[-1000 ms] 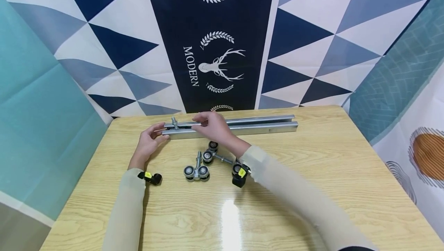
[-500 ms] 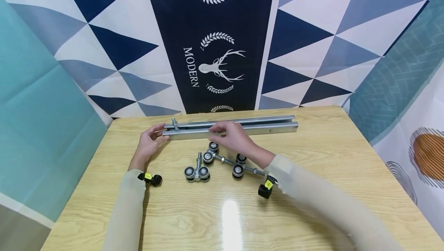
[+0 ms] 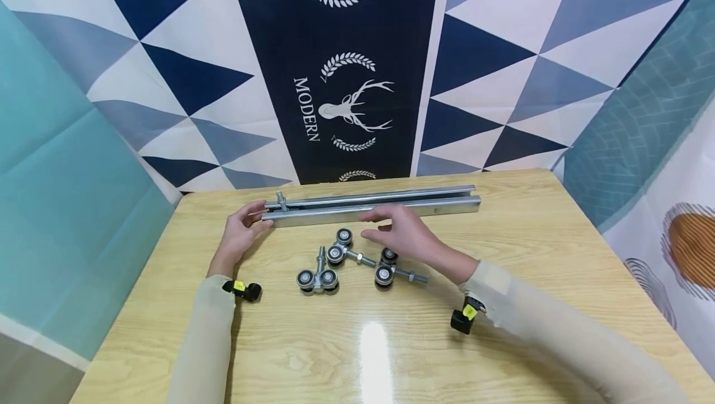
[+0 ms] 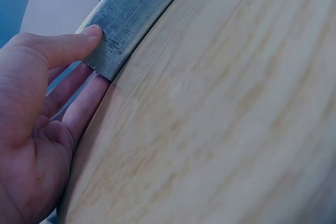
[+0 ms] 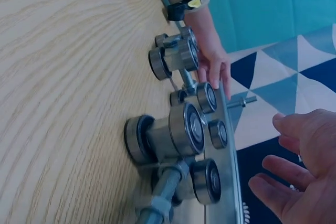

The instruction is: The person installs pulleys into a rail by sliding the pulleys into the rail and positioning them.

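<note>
My left hand (image 3: 237, 233) holds the left end of a galvanised steel track (image 3: 324, 215). In the left wrist view the thumb (image 4: 79, 44) lies on the track's side, with other fingers behind its end. A threaded bolt (image 3: 282, 200) stands up out of the track's slot near that end; what carries it inside is mostly hidden. My right hand (image 3: 404, 230) hovers just in front of the track, fingers loosely bent and holding nothing. Below it lie three roller trolleys: a left one (image 3: 317, 281), a middle one (image 3: 336, 254) and a right one (image 3: 383, 275).
The track lies along the back of a light wooden table (image 3: 290, 348). Behind it hangs a patterned cloth (image 3: 357, 112) with triangles and a deer print. A teal panel (image 3: 67, 162) borders the left side.
My right hand has drawn back to the right along the track and toward me, uncovering the right trolley. The left hand and the upright bolt stay where they were.
</note>
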`<state>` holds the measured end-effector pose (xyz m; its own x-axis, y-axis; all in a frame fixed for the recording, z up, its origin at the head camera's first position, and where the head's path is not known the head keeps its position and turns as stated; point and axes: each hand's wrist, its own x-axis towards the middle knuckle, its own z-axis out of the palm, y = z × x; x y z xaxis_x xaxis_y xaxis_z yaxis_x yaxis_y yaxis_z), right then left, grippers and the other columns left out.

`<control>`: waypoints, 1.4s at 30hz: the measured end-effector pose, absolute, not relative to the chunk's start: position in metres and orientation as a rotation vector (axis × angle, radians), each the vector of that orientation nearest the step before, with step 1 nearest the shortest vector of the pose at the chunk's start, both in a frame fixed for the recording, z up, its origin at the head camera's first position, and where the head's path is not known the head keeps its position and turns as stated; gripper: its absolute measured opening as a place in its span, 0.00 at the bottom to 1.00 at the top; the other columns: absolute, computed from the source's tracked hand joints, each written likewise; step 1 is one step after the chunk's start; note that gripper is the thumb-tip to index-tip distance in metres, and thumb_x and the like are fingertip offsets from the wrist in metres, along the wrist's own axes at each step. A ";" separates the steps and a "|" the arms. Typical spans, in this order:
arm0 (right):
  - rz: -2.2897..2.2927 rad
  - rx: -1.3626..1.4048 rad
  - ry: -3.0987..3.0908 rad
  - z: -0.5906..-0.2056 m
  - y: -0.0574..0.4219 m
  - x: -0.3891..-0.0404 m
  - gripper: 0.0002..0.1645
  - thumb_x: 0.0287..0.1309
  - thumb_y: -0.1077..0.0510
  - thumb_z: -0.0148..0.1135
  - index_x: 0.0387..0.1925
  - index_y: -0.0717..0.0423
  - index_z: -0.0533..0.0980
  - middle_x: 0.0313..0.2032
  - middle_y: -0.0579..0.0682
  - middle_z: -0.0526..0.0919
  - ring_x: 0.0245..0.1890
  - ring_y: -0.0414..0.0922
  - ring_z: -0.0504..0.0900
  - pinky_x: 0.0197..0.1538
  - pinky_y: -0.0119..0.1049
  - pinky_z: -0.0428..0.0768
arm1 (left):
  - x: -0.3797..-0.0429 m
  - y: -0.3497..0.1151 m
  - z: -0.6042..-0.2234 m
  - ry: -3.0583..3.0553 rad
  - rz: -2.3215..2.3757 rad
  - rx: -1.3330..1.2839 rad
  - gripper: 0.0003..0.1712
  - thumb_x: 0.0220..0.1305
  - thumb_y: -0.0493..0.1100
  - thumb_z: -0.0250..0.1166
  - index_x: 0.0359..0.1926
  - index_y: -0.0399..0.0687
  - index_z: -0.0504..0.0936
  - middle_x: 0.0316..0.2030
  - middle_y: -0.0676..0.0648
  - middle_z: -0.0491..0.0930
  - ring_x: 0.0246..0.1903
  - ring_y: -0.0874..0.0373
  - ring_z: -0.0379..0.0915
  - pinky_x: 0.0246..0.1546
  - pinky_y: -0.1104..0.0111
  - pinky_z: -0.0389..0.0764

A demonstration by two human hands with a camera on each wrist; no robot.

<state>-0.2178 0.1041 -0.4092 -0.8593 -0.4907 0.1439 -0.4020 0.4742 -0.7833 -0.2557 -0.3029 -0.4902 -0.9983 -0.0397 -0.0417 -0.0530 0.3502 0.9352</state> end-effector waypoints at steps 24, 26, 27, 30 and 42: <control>-1.227 -0.791 2.743 -0.390 0.161 -0.218 0.18 0.72 0.62 0.77 0.60 0.59 0.89 0.60 0.60 0.91 0.64 0.64 0.89 0.60 0.47 0.94 | -0.254 -0.300 -0.490 2.565 1.811 -0.073 0.37 0.81 0.34 0.68 0.85 0.40 0.68 0.84 0.34 0.68 0.81 0.37 0.68 0.57 0.92 0.72; -1.217 -0.797 2.736 -0.393 0.164 -0.217 0.18 0.71 0.62 0.78 0.60 0.59 0.89 0.60 0.60 0.91 0.64 0.64 0.89 0.60 0.47 0.95 | -0.255 -0.301 -0.491 2.574 1.801 -0.076 0.37 0.81 0.34 0.68 0.85 0.40 0.69 0.84 0.34 0.68 0.81 0.37 0.68 0.58 0.92 0.72; -1.211 -0.799 2.733 -0.394 0.165 -0.217 0.19 0.70 0.62 0.78 0.60 0.59 0.89 0.60 0.60 0.91 0.63 0.63 0.89 0.60 0.47 0.95 | -0.255 -0.301 -0.491 2.581 1.792 -0.076 0.37 0.81 0.35 0.68 0.85 0.40 0.69 0.84 0.34 0.68 0.81 0.37 0.68 0.59 0.91 0.72; -1.193 -0.813 2.724 -0.398 0.168 -0.214 0.20 0.69 0.62 0.79 0.60 0.60 0.89 0.59 0.60 0.91 0.62 0.62 0.89 0.59 0.48 0.95 | -0.257 -0.302 -0.491 2.592 1.774 -0.084 0.37 0.81 0.35 0.68 0.85 0.42 0.69 0.84 0.35 0.69 0.81 0.37 0.69 0.59 0.91 0.71; -1.104 -0.787 2.638 -0.419 0.173 -0.200 0.18 0.67 0.59 0.81 0.54 0.64 0.88 0.54 0.61 0.92 0.51 0.55 0.92 0.49 0.37 0.95 | -0.258 -0.302 -0.492 2.576 1.780 -0.104 0.37 0.81 0.34 0.68 0.85 0.43 0.69 0.84 0.36 0.69 0.81 0.39 0.68 0.60 0.91 0.72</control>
<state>-0.1997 0.1728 -0.4191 -0.8449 -0.5333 0.0414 -0.4037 0.5851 -0.7033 -0.2576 -0.3024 -0.4919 -0.9978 -0.0495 -0.0448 -0.0594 0.3523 0.9340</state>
